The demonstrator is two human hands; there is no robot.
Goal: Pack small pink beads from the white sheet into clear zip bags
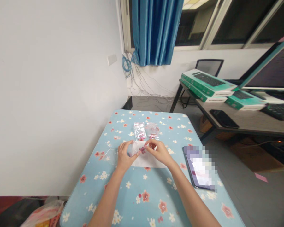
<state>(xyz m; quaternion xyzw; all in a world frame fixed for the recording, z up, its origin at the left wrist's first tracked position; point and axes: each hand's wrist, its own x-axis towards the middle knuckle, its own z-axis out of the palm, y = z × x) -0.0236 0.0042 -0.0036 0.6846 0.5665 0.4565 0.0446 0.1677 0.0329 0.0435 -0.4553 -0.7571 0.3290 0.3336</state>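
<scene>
On the table lies a white sheet of paper (148, 162) with a small cluster of dark red beads (142, 150) on it. My left hand (125, 155) is at the sheet's left side, fingers curved and thumb close to the beads. A thin clear thread (110, 150) loops out to the left of this hand and seems held in its fingers. Over the sheet's right part, my right hand (159, 151) pinches thumb and index finger together; what is between them is too small to make out. Just beyond are two clear zip bags, a left bag (139, 130) and a right bag (152, 130), with red pieces inside.
A flowered blue tablecloth (132, 198) covers the table. At its right edge lies a tablet (198, 170), its screen partly blurred. A desk (248, 121) on the right carries keyboard boxes (208, 83), a black phone (223, 118) and a monitor (272, 69). A white wall (49, 94) borders the left.
</scene>
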